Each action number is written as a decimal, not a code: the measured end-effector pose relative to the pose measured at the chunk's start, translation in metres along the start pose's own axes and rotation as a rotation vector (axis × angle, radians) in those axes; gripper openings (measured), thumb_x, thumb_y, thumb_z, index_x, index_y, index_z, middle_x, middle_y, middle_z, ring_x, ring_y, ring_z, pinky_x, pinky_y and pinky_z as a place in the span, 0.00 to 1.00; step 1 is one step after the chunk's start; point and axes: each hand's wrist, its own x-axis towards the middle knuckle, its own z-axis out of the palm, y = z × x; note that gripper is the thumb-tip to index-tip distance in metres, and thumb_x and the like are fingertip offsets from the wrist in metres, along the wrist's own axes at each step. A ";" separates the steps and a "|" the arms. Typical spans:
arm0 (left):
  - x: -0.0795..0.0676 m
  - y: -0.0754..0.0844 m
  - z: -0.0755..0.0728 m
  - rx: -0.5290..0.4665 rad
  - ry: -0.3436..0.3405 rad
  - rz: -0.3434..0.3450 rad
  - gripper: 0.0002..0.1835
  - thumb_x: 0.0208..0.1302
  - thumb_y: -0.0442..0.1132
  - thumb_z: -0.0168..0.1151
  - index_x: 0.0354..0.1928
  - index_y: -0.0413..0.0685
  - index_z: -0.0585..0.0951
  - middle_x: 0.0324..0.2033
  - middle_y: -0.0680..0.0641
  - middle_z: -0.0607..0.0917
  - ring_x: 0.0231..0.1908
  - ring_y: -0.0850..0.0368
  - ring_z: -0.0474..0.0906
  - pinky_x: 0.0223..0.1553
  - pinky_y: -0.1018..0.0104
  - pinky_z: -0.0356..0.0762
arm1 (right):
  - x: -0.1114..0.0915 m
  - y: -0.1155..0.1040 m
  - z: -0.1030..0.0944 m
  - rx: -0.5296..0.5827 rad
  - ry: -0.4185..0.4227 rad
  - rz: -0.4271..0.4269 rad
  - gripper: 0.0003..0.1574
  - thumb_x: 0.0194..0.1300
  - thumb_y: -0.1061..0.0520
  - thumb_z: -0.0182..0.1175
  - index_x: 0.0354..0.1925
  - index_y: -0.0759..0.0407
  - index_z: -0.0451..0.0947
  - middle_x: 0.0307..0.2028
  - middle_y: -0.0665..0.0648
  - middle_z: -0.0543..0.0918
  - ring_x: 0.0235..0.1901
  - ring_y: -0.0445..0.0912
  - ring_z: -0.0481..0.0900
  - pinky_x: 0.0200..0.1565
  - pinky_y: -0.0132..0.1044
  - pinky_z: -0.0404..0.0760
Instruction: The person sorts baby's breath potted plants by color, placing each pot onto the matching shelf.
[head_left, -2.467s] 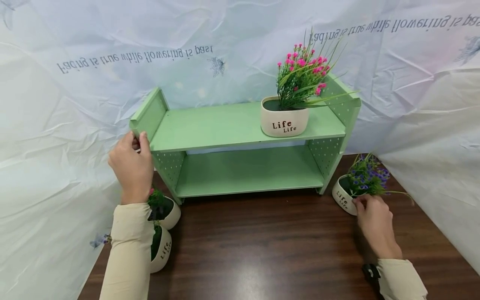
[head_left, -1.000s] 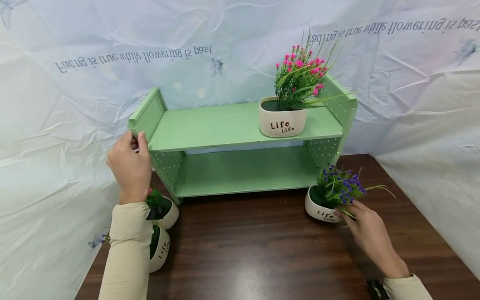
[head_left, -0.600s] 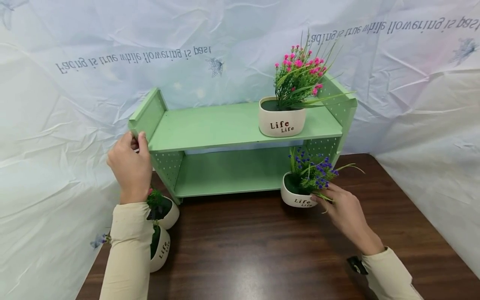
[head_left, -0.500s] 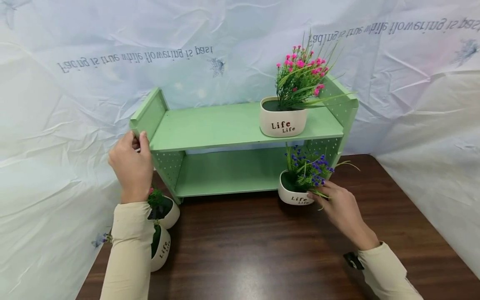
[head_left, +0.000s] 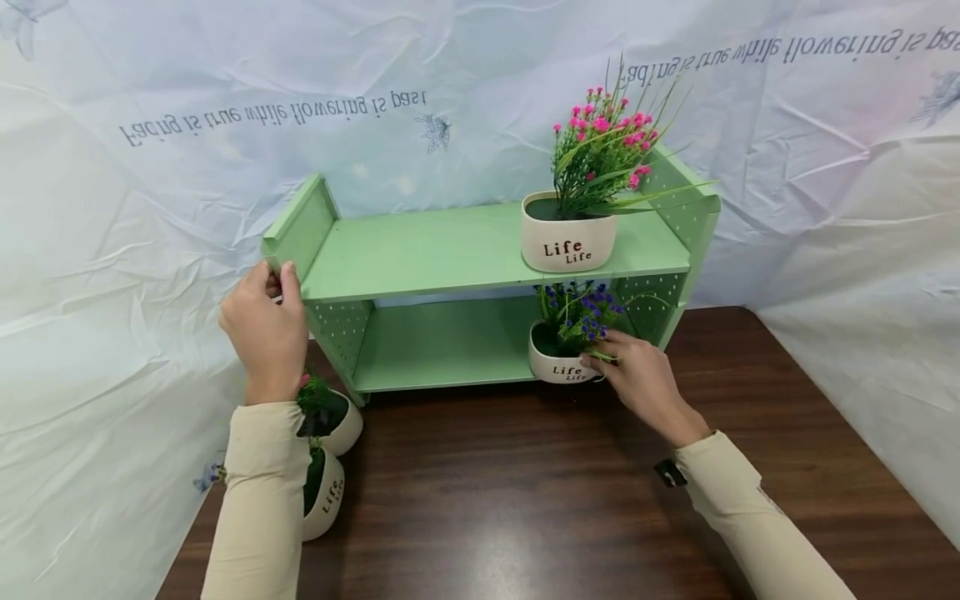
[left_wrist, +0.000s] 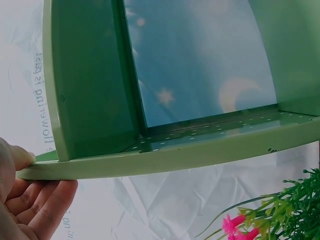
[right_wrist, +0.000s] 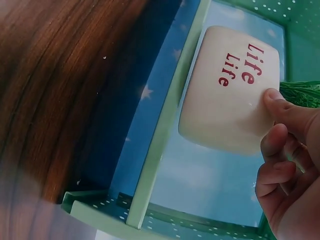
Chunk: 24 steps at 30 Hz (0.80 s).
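Observation:
My right hand (head_left: 637, 379) pinches the rim of a white oval flowerpot (right_wrist: 230, 95) marked "Life", which holds purple flowers (head_left: 585, 312). The pot is at the front edge of the lower board of a green two-tier shelf (head_left: 420, 250), toward its right side. In the right wrist view the thumb lies on the pot's side near the rim. My left hand (head_left: 266, 333) grips the front edge of the shelf's left side panel, thumb on one face and fingers on the other in the left wrist view. A matching pot with pink flowers (head_left: 567, 242) stands on the top board.
Two more white flowerpots, one (head_left: 347, 425) behind the other (head_left: 324, 496), stand on the dark wooden table (head_left: 480, 500) at the left, partly hidden by the left sleeve. A pale printed cloth (head_left: 480, 100) hangs behind and on both sides.
My right hand has carried the purple-flowered pot from the table at the right, leftward and up to the lower board's front edge. My left hand has stayed on the side panel.

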 end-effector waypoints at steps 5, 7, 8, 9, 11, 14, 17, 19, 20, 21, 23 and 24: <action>0.001 0.000 0.000 -0.003 -0.005 0.007 0.18 0.79 0.43 0.61 0.41 0.32 0.88 0.36 0.33 0.91 0.39 0.36 0.89 0.51 0.35 0.76 | 0.010 0.002 0.008 0.008 -0.030 -0.004 0.11 0.64 0.57 0.75 0.43 0.63 0.92 0.44 0.62 0.90 0.35 0.58 0.89 0.33 0.56 0.86; 0.001 0.001 -0.001 -0.004 -0.007 0.005 0.18 0.79 0.43 0.61 0.41 0.32 0.88 0.36 0.33 0.91 0.39 0.36 0.89 0.51 0.35 0.76 | 0.013 0.002 0.010 0.015 -0.046 0.003 0.10 0.66 0.56 0.74 0.42 0.61 0.92 0.42 0.60 0.89 0.32 0.55 0.88 0.29 0.53 0.84; 0.001 0.001 -0.002 -0.004 -0.006 0.004 0.18 0.79 0.43 0.61 0.41 0.32 0.88 0.36 0.33 0.91 0.39 0.35 0.89 0.51 0.35 0.76 | 0.015 0.002 0.011 0.017 -0.052 0.007 0.09 0.66 0.56 0.74 0.41 0.60 0.92 0.42 0.59 0.89 0.30 0.53 0.87 0.28 0.51 0.83; 0.000 0.000 -0.002 -0.002 -0.005 0.002 0.18 0.79 0.43 0.61 0.41 0.32 0.88 0.36 0.33 0.91 0.39 0.35 0.89 0.51 0.35 0.76 | 0.016 0.002 0.012 0.020 -0.057 0.011 0.09 0.66 0.56 0.74 0.41 0.59 0.92 0.42 0.58 0.89 0.30 0.53 0.87 0.28 0.50 0.82; 0.000 0.000 -0.002 -0.001 -0.003 0.000 0.18 0.79 0.43 0.61 0.41 0.32 0.88 0.36 0.33 0.90 0.39 0.35 0.88 0.51 0.35 0.76 | 0.019 0.003 0.012 0.027 -0.073 0.018 0.07 0.67 0.55 0.73 0.40 0.58 0.93 0.41 0.56 0.89 0.28 0.51 0.86 0.26 0.47 0.81; -0.001 0.000 -0.003 0.000 0.002 0.001 0.18 0.79 0.43 0.61 0.41 0.32 0.88 0.36 0.33 0.90 0.39 0.35 0.88 0.51 0.34 0.76 | 0.022 0.005 0.013 0.032 -0.090 0.025 0.07 0.68 0.55 0.73 0.40 0.58 0.93 0.42 0.56 0.90 0.28 0.50 0.86 0.26 0.45 0.79; -0.001 -0.001 -0.003 0.000 0.002 0.003 0.18 0.79 0.44 0.61 0.41 0.32 0.88 0.36 0.33 0.90 0.38 0.35 0.88 0.50 0.35 0.76 | 0.024 0.007 0.011 0.036 -0.100 0.035 0.07 0.68 0.56 0.72 0.41 0.58 0.93 0.43 0.57 0.90 0.28 0.51 0.86 0.26 0.45 0.79; -0.001 -0.001 -0.002 0.003 0.002 0.004 0.19 0.79 0.44 0.61 0.41 0.32 0.88 0.36 0.33 0.90 0.38 0.35 0.88 0.50 0.35 0.76 | 0.025 0.009 0.010 0.042 -0.107 0.042 0.07 0.68 0.56 0.72 0.41 0.57 0.93 0.44 0.58 0.90 0.29 0.50 0.86 0.26 0.45 0.79; -0.001 -0.001 -0.002 0.005 0.001 0.005 0.19 0.79 0.44 0.61 0.41 0.32 0.88 0.36 0.33 0.90 0.38 0.35 0.88 0.50 0.35 0.76 | 0.026 0.009 0.010 0.044 -0.111 0.046 0.07 0.68 0.56 0.72 0.41 0.57 0.93 0.45 0.58 0.90 0.29 0.50 0.86 0.26 0.45 0.79; -0.001 -0.001 -0.002 0.005 0.001 0.006 0.19 0.79 0.44 0.61 0.41 0.32 0.88 0.36 0.33 0.90 0.38 0.35 0.88 0.49 0.35 0.76 | 0.026 0.010 0.010 0.048 -0.114 0.049 0.07 0.69 0.56 0.72 0.41 0.57 0.93 0.45 0.58 0.90 0.29 0.50 0.86 0.27 0.45 0.79; -0.001 -0.002 -0.001 0.006 0.001 0.006 0.19 0.79 0.44 0.61 0.41 0.32 0.88 0.36 0.33 0.90 0.39 0.35 0.88 0.49 0.35 0.76 | 0.026 0.011 0.010 0.052 -0.119 0.053 0.07 0.69 0.56 0.72 0.42 0.57 0.93 0.46 0.58 0.90 0.29 0.50 0.86 0.27 0.46 0.80; -0.001 -0.002 -0.001 0.007 0.002 0.007 0.19 0.79 0.44 0.61 0.41 0.32 0.88 0.36 0.33 0.91 0.39 0.35 0.88 0.49 0.35 0.76 | 0.026 0.011 0.010 0.055 -0.120 0.055 0.07 0.69 0.55 0.71 0.42 0.57 0.93 0.46 0.58 0.90 0.29 0.50 0.86 0.27 0.46 0.80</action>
